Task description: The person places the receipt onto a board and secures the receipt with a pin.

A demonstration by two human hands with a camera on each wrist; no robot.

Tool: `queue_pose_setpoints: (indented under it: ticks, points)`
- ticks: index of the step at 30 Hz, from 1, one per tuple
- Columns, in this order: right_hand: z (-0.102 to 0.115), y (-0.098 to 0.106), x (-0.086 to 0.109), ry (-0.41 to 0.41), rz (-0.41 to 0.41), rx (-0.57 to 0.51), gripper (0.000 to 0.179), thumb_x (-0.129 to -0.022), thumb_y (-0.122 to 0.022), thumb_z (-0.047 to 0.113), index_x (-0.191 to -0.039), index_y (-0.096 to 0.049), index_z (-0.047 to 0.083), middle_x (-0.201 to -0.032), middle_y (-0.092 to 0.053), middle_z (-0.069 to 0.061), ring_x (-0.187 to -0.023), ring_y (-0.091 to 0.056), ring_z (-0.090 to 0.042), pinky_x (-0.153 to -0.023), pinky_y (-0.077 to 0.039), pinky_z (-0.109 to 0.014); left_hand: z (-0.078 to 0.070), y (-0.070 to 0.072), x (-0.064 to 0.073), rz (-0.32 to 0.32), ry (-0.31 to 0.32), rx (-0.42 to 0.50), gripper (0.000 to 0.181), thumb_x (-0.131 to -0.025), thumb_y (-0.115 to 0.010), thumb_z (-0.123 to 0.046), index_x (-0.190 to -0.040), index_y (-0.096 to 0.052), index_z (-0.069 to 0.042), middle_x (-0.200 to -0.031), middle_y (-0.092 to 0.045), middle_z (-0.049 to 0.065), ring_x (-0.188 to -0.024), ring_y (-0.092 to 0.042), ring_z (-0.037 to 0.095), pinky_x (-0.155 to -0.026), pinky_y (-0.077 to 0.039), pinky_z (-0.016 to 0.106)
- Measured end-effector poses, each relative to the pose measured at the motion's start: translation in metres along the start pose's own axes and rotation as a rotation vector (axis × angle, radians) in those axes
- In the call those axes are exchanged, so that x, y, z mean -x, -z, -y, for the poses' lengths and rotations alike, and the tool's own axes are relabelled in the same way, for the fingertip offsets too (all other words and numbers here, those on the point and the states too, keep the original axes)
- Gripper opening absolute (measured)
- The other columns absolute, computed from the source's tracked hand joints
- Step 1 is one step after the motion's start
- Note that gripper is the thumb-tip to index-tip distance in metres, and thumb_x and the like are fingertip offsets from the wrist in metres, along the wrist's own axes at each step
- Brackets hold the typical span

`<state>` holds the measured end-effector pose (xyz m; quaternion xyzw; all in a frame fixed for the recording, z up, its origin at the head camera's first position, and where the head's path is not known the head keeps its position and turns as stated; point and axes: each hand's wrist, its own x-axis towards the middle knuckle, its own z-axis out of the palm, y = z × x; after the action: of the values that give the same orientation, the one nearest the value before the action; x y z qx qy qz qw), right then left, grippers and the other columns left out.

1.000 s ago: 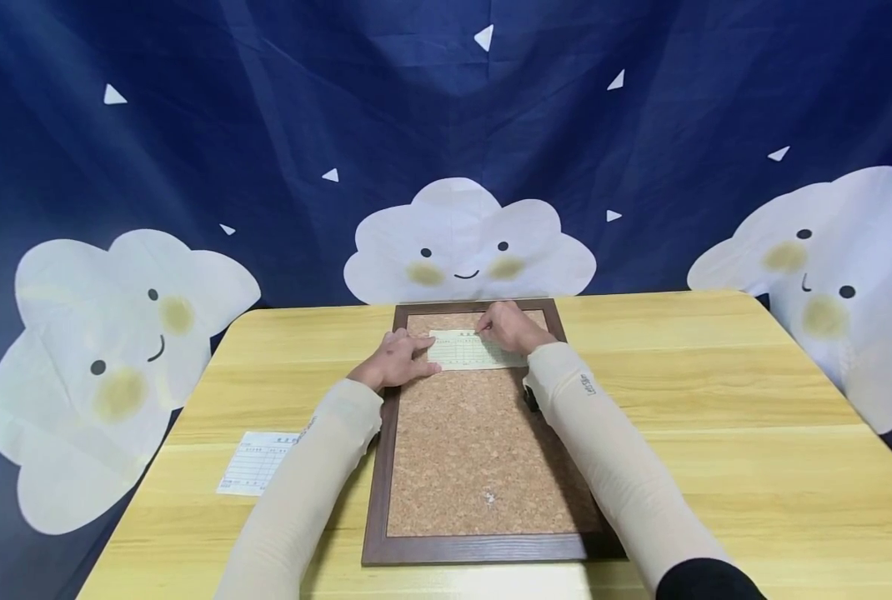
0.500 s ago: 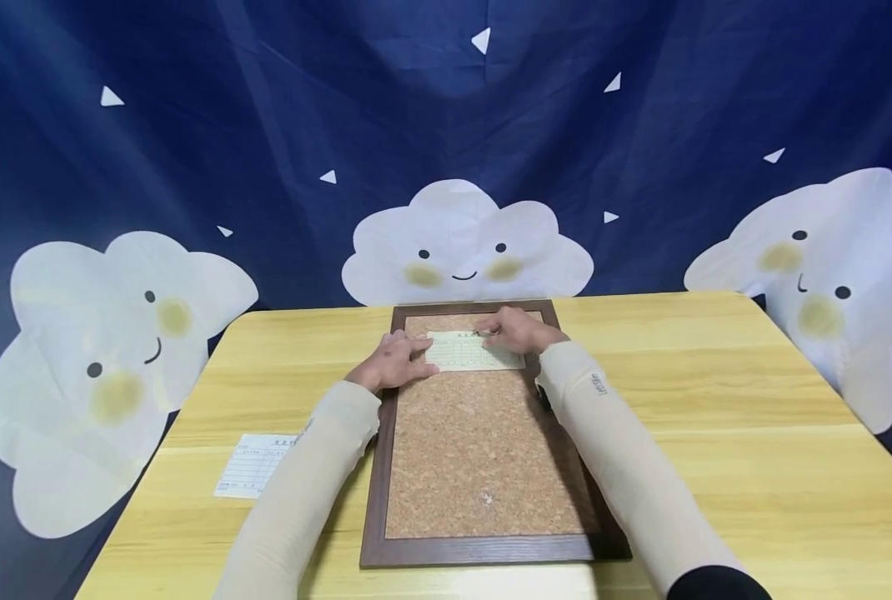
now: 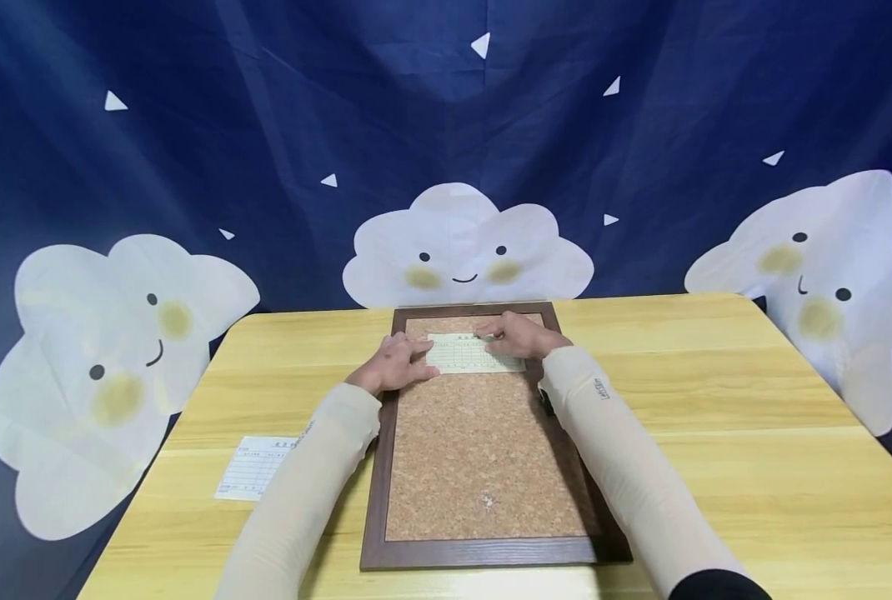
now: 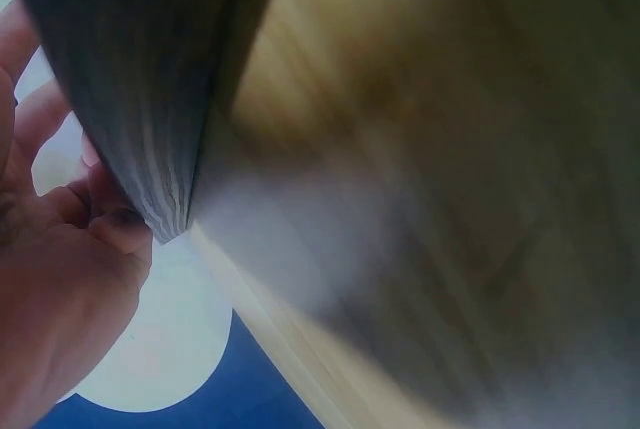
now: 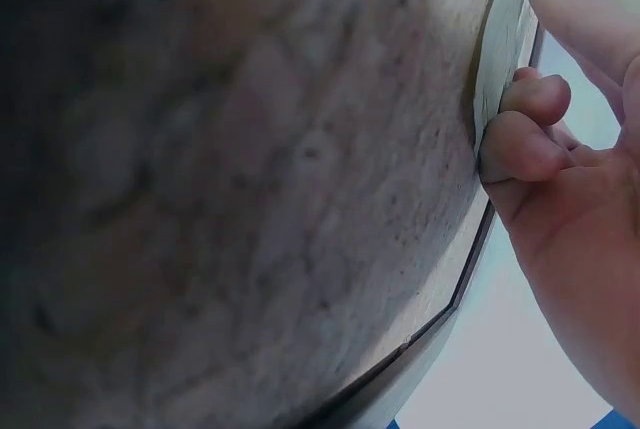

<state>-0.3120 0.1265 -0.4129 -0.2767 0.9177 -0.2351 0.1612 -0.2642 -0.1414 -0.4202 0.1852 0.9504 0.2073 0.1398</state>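
A pale green printed paper slip [image 3: 457, 355] lies across the upper part of a cork board [image 3: 483, 450] with a dark brown wooden frame. My left hand [image 3: 393, 363] has its thumb and index finger stretched onto the slip's left end. In the left wrist view, other fingers of that hand lie along the outer side of the frame [image 4: 150, 99]. My right hand [image 3: 523, 337] presses near the slip's top edge with an extended index finger. Its other fingers bend inward against the slip [image 5: 500, 49] in the right wrist view; whatever lies under the pressing fingertip is hidden.
A second, white printed slip [image 3: 251, 468] lies on the wooden table [image 3: 716, 433] to the left, partly covered by my left sleeve. A small whitish mark [image 3: 488, 500] shows low on the cork. Behind the table hangs a dark blue cloth [image 3: 416, 100] with clouds.
My right hand has gone from a curled pinch at the slip's top edge to pressing with a straighter index finger, shifting slightly right. The left hand stays in place.
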Motion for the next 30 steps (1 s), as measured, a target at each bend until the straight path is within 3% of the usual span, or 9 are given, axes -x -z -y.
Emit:
queue_pose_setpoints:
  ticks: [10, 25, 30]
  points:
    - [0.0026, -0.0004, -0.0005, 0.026, 0.011, 0.039, 0.041, -0.1, -0.062, 0.014, -0.139, -0.058, 0.006, -0.144, -0.053, -0.011, -0.13, -0.049, -0.039, -0.108, -0.04, -0.047, 0.0004, -0.0012, 0.0008, -0.007, 0.003, -0.005, 0.066, -0.096, -0.066, -0.043, -0.151, -0.046, -0.012, -0.132, -0.048, 0.019, -0.107, -0.04, 0.028, -0.092, -0.039, 0.042]
    - [0.0079, -0.0002, -0.0032, -0.035, -0.005, 0.041, 0.034, -0.099, -0.061, 0.014, -0.132, -0.065, 0.007, -0.139, -0.058, -0.011, -0.129, -0.052, -0.034, -0.107, -0.041, -0.045, 0.0014, -0.0002, -0.0018, 0.0, 0.015, -0.004, 0.067, -0.095, -0.066, -0.043, -0.151, -0.045, -0.013, -0.129, -0.049, 0.017, -0.105, -0.04, 0.026, -0.089, -0.038, 0.04]
    - [0.0073, -0.0014, -0.0044, -0.053, -0.008, 0.006, 0.031, -0.1, -0.06, 0.012, -0.13, -0.066, 0.007, -0.136, -0.06, -0.011, -0.128, -0.053, -0.032, -0.106, -0.042, -0.044, 0.0015, 0.0001, -0.0015, 0.01, 0.02, 0.008, 0.067, -0.095, -0.066, -0.041, -0.152, -0.045, -0.013, -0.12, -0.049, 0.015, -0.099, -0.038, 0.025, -0.084, -0.037, 0.038]
